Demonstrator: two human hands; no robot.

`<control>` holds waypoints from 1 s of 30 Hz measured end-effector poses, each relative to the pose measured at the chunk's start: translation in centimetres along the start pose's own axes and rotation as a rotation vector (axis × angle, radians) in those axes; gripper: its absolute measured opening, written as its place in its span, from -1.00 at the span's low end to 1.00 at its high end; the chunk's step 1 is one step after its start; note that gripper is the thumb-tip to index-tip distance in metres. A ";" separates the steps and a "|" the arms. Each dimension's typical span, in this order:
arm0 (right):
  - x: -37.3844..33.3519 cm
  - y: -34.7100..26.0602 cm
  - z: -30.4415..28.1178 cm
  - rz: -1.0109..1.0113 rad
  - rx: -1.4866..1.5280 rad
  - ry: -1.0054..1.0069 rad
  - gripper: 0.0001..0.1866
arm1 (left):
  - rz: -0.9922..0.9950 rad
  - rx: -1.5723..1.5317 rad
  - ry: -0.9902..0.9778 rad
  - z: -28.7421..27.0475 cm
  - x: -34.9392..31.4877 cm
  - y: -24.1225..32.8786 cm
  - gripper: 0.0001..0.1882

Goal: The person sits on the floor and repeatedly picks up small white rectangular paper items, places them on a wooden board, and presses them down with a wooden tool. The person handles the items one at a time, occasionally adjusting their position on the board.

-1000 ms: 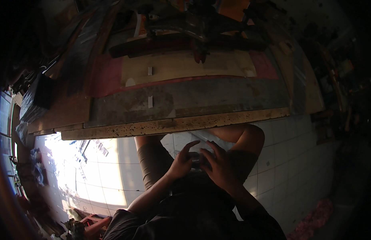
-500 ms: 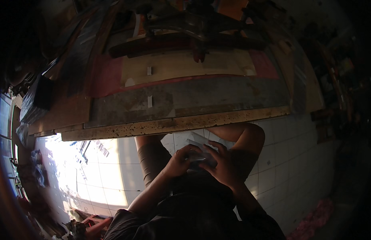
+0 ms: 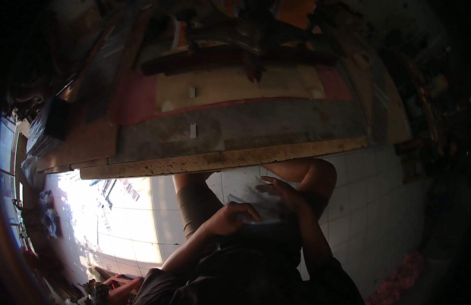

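A clear, thin plastic bag or sheet lies over my lap, between my two hands. Its near edge is held by my left hand, whose fingers are curled with the index finger reaching across the plastic. On the far right side of it, my right hand has its fingers stretched out and slightly blurred, touching or just above the plastic. Dim light hides whether anything is inside the plastic.
Just beyond my knees runs the worn edge of a workbench. A dark metal press-like frame stands on it, over a pale board. Two small light strips lie on the bench. Plastic-wrapped stacks sit left; pink material lies lower right.
My hands have moved apart: the left slightly nearer me, the right up and away with its fingers straightened. The plastic between them is more spread out.
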State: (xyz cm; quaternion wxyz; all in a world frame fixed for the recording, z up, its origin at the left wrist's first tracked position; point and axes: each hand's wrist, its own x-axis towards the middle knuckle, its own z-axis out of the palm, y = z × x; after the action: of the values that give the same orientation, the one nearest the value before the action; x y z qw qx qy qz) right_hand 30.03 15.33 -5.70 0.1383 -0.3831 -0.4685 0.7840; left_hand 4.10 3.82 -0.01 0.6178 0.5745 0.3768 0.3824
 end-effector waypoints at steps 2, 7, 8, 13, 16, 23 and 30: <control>-0.2 -0.2 -0.3 -0.063 -0.015 -0.054 -0.32 | -0.038 -0.035 -0.027 -0.3 -0.2 0.2 -0.43; -2.3 -3.3 1.1 -0.182 -0.155 0.023 -0.51 | 0.010 -0.048 -0.018 -0.7 -0.6 -0.3 -0.44; -2.3 -3.3 0.8 -0.224 -0.197 0.029 -0.55 | 0.006 -0.050 -0.028 -0.7 -0.5 -0.2 -0.45; -1.7 -4.3 -1.1 -0.263 0.011 0.268 -0.73 | 0.048 -0.051 -0.063 -0.7 -0.8 0.4 -0.52; 2.4 0.7 -4.7 -0.368 -0.108 0.503 -0.73 | 0.190 -0.036 -0.096 -0.8 -0.9 1.3 -0.72; 7.0 5.9 -4.9 0.044 -0.970 0.358 -0.70 | 0.448 -0.166 -0.142 -1.0 -1.5 3.4 -0.69; 4.2 3.6 -3.2 -0.397 -0.808 0.676 -0.53 | 0.112 -0.117 0.068 -1.2 -1.4 3.3 -0.60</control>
State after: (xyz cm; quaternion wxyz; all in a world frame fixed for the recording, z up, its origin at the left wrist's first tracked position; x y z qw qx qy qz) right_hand 30.06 17.86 -11.55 0.2681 -0.5401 -0.7241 0.3348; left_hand 2.26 3.19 3.29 0.6149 0.5444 0.3419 0.4567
